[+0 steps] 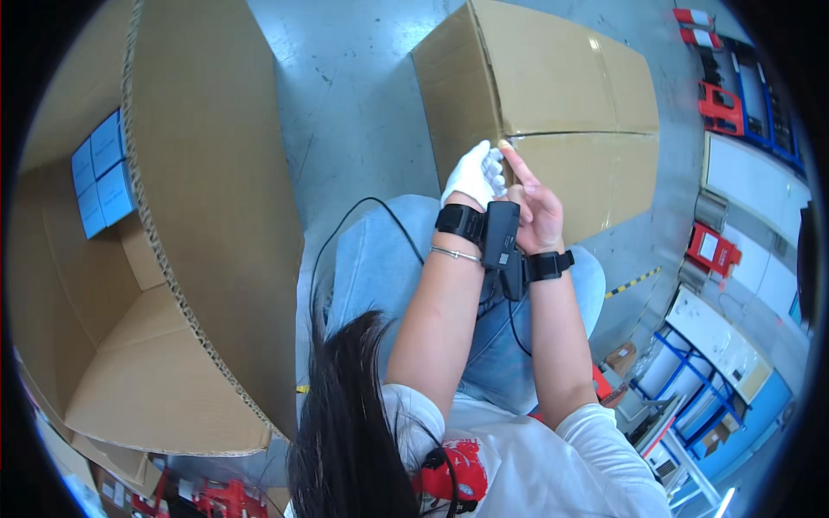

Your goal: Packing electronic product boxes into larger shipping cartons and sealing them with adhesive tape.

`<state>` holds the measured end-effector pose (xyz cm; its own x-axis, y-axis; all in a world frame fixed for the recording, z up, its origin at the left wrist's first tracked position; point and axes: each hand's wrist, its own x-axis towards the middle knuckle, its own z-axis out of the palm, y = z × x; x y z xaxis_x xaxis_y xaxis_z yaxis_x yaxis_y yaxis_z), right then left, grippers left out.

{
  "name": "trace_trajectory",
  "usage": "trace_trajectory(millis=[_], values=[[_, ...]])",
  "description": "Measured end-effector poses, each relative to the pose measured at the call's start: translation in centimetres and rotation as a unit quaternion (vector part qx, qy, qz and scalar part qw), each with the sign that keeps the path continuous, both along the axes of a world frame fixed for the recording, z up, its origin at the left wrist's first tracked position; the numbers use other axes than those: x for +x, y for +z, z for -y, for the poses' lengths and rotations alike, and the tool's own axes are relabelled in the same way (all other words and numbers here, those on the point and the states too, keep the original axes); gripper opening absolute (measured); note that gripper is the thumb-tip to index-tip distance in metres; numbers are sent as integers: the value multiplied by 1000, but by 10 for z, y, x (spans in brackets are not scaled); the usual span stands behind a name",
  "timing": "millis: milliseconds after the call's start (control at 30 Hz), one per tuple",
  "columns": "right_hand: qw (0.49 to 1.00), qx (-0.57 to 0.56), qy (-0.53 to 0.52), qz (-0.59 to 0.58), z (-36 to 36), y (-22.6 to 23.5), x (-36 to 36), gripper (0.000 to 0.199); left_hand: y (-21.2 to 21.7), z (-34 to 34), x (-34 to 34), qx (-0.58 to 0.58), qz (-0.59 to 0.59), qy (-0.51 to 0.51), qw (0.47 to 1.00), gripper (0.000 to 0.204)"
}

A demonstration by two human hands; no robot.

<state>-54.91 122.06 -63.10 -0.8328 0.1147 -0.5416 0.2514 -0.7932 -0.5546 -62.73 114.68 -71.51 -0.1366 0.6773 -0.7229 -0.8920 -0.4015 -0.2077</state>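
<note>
Grey floor (345, 129) | brown cardboard box (579, 86), straight seam | left hand (471, 177) curled | right hand (542, 210), forefinger extended | holds: cannot tell

Blue-framed workbenches (718, 342), large cartons (566, 82) and striped floor tape (635, 282) suggest a workshop.

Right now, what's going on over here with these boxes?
Someone has both hands at a closed cardboard box: the white-gloved left hand and the bare right hand are close together at its near edge, the right index finger extended. Whether they touch the box is hard to tell. To the left stands an open carton with small blue boxes inside.
</note>
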Motion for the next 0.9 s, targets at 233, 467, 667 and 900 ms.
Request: trace_trajectory(millis=[233,467,667,900], values=[[997,15,76,9,1,14,-7,75,-11,0,-2,144,88,127,977,19],[998,-32,49,18,2,11,-3,76,-10,-4,7,190,225,166,941,16],[997,-38,55,50,-6,6,-8,72,-1,-17,8,-18,223,125,967,19],[991,-132,26,13,-6,13,-14,74,-5,-16,6,14,149,96,984,26]])
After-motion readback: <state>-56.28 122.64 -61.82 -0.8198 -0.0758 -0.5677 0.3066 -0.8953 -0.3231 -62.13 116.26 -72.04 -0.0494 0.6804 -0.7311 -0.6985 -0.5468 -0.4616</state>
